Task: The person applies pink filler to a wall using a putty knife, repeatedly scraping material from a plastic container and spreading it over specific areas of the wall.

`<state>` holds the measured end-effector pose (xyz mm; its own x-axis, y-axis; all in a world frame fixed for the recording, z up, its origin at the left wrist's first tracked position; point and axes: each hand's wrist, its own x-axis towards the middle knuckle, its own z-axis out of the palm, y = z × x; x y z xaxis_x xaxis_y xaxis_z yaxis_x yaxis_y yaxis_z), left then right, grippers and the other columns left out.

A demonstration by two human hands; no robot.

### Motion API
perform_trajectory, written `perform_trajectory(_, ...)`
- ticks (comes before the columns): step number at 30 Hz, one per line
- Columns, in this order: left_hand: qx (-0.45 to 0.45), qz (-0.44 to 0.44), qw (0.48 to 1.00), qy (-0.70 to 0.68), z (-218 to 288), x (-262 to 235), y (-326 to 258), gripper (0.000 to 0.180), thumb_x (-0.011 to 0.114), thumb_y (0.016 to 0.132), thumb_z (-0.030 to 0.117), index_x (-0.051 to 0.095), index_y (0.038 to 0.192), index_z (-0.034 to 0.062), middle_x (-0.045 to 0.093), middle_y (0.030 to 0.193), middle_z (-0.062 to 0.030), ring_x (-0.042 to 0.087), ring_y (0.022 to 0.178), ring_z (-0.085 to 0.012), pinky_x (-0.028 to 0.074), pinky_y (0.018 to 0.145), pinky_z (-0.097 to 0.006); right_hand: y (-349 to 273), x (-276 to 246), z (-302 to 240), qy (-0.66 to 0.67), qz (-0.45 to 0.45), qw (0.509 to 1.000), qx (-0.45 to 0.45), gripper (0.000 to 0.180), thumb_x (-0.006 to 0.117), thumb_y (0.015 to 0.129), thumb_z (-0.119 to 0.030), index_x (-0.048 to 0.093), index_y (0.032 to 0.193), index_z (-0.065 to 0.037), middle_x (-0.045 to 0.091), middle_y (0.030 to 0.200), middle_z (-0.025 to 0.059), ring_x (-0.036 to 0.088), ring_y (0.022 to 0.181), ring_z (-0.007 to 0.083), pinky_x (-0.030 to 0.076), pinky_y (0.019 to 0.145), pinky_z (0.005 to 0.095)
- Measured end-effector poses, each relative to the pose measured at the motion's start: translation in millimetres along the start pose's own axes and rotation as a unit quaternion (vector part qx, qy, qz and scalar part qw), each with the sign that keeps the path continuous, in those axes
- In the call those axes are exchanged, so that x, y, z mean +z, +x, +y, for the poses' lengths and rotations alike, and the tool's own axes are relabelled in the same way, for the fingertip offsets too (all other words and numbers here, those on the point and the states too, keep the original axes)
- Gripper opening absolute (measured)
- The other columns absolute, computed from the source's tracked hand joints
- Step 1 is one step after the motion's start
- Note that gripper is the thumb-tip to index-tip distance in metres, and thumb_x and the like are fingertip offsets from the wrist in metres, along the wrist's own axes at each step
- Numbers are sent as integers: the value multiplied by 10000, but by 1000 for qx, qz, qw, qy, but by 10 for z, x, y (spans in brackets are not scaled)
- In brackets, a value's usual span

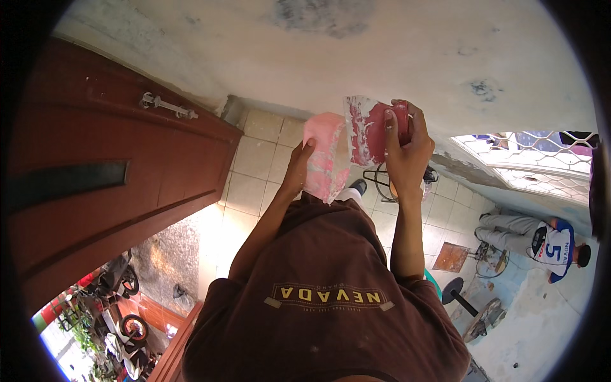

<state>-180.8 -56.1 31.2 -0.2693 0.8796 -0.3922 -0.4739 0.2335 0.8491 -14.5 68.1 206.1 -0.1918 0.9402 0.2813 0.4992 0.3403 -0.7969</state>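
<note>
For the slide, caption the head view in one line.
Left hand holds a pink plaster-laden board while the right hand grips a red-handled trowel near a white wall.

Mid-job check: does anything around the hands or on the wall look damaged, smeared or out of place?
Yes. The flat metal blade in the right hand is smeared with pink paste, the left hand holds a pink-coated slab, and the pale plastered wall above carries dark grey blotches.
</note>
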Motion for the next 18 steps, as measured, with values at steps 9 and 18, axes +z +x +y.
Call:
perform_trajectory(9,17,-5,1000,20,23,1,-94,717,512,1100,505,491,1515,-79,596,1478,-167,517,1392,-234,356,1194,-365,130,59,-36,7,9,1000,-17,246,679,1011,-188,676,1197,-28,715,771,121,621,567,170,480,581,308)
perform_trajectory(18,24,-1,999,48,117,23,-154,695,546,1097,470,479,1534,-66,595,1488,-168,521,1396,-232,363,1194,-372,179,73,-65,15,5,1000,12,249,678,1003,-160,677,1198,-4,724,780,115,624,598,115,473,574,280)
